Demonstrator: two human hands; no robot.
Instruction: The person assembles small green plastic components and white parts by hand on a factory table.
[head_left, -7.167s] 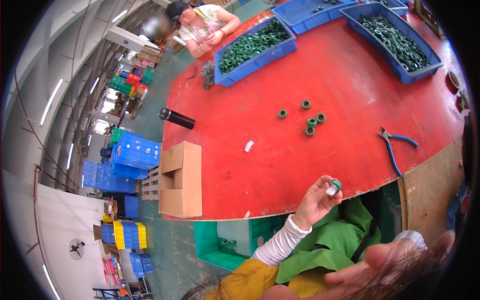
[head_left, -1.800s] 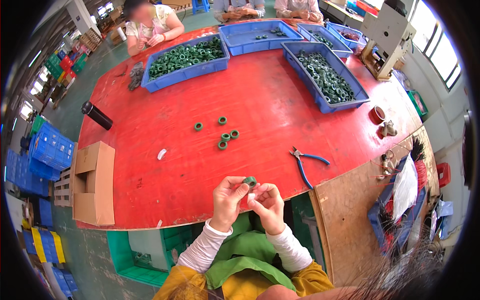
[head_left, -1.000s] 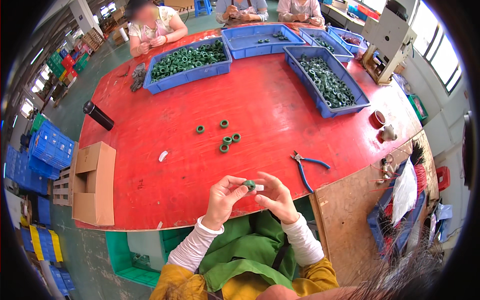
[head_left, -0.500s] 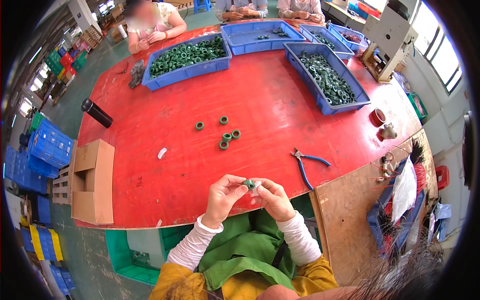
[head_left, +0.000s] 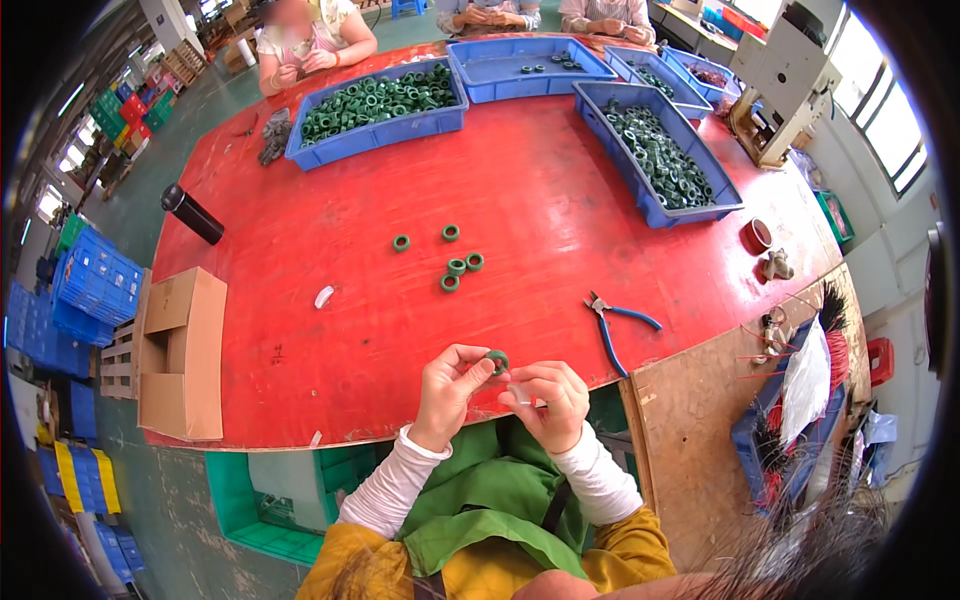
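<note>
Over the table's near edge, my left hand (head_left: pixel 447 393) pinches a dark green ring (head_left: pixel 498 362) between thumb and fingers. Close beside it, my right hand (head_left: pixel 555 402) is closed on a small translucent white piece (head_left: pixel 519 393), its exact kind unclear. Several more green rings (head_left: pixel 456 267) lie loose on the red table (head_left: pixel 340 225) ahead of my hands, some of them touching. A similar curved translucent piece (head_left: pixel 323 297) rests to their left. Right of my hands lie blue-handled cutting pliers (head_left: pixel 612 335) with their jaws apart.
Blue trays of green rings (head_left: pixel 375 105) (head_left: pixel 655 155) stand toward the far side, with a blue tray (head_left: pixel 530 72) holding few rings between them. A black bottle (head_left: pixel 192 214) and an open cardboard box (head_left: pixel 182 355) are at left. Co-workers sit opposite; a machine (head_left: pixel 785 90) stands at right.
My hands have drawn slightly apart. The green ring stays in my left hand, now turned to show its opening, while my right hand has moved off it with the translucent piece.
</note>
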